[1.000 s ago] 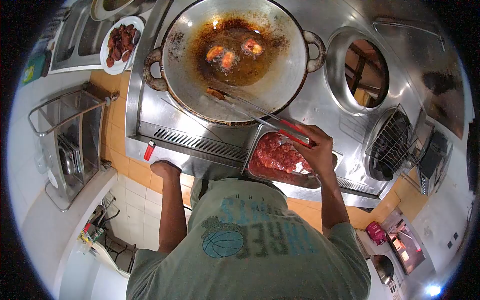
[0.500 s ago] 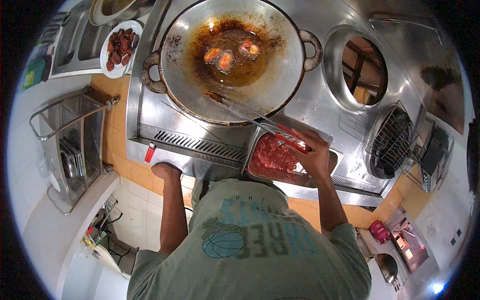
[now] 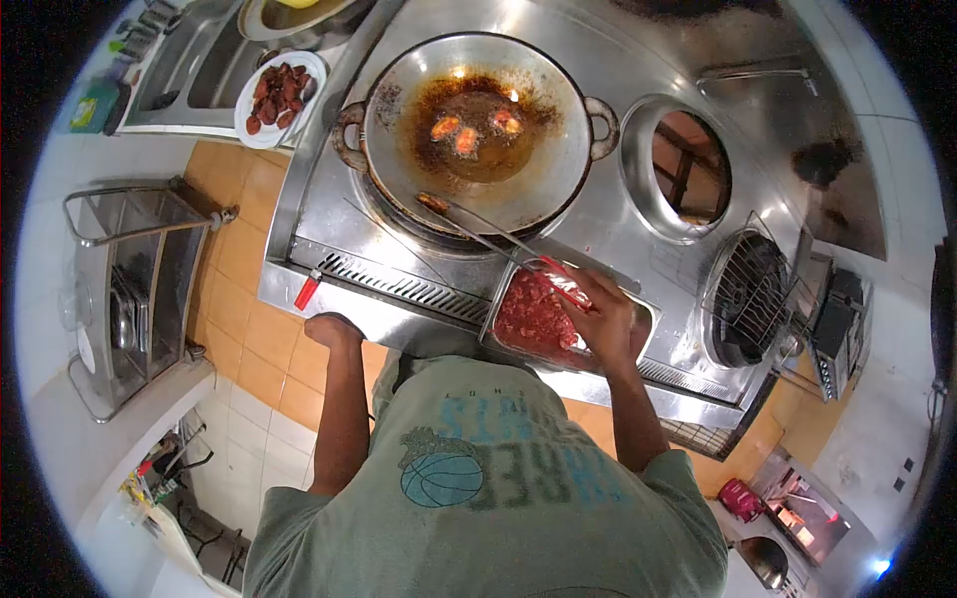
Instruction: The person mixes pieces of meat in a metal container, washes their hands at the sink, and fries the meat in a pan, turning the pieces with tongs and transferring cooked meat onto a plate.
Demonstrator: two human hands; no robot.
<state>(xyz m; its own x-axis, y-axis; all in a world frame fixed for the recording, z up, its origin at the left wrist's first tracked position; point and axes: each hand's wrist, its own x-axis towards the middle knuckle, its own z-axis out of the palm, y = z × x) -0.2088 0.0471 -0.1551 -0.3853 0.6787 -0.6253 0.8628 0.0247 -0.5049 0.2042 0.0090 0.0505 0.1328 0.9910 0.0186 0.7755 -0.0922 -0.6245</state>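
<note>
Right hand (image 3: 606, 317): fingers gripping tongs (image 3: 551, 265) over tray (image 3: 642, 324)
Left hand (image 3: 334, 330): near lighter (image 3: 307, 290), can't tell fingers
Wok (image 3: 394, 149): three pieces (image 3: 466, 141) in oil (image 3: 493, 167)

Evidently a kitchen, home or commercial hard to tell.
Shown by a wok (image 3: 543, 189) with food (image 3: 466, 141) frying in oil (image 3: 493, 164) on a stainless-steel cooking counter (image 3: 588, 219), a wire rack (image 3: 753, 289) at right, and a steel sink (image 3: 221, 85) at left near a white plate (image 3: 314, 70).
</note>
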